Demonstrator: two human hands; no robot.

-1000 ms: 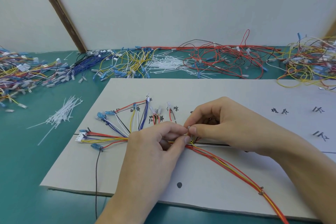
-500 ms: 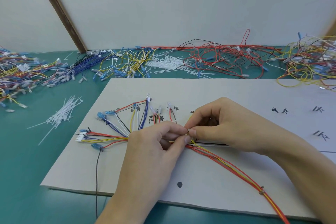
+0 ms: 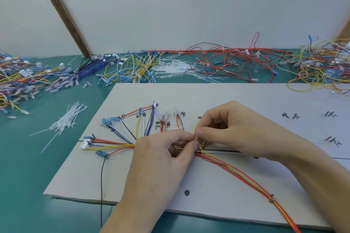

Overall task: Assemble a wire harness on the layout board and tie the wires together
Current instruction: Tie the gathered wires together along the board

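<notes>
While branches already fan out at nine o'clock on the layout board (image 3: 208,185), left hand (image 3: 159,159) and right hand (image 3: 233,130) both pinch a small white piece (image 3: 196,137), perhaps a tie, at the wires (image 3: 227,166); tying remains.

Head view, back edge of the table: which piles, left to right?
Mixed wire heap → blue wires → yellow wires → white cable ties → red wires → yellow-red tangle.

Soft, even light fills the scene, bright without glare, and the shadows are faint, thin ones under the hands and along the near edge of the layout board (image 3: 132,185). The centre is sharp. Wide-angle distortion bends the straight lines outward, and the far-right edge smears into blur.
</notes>
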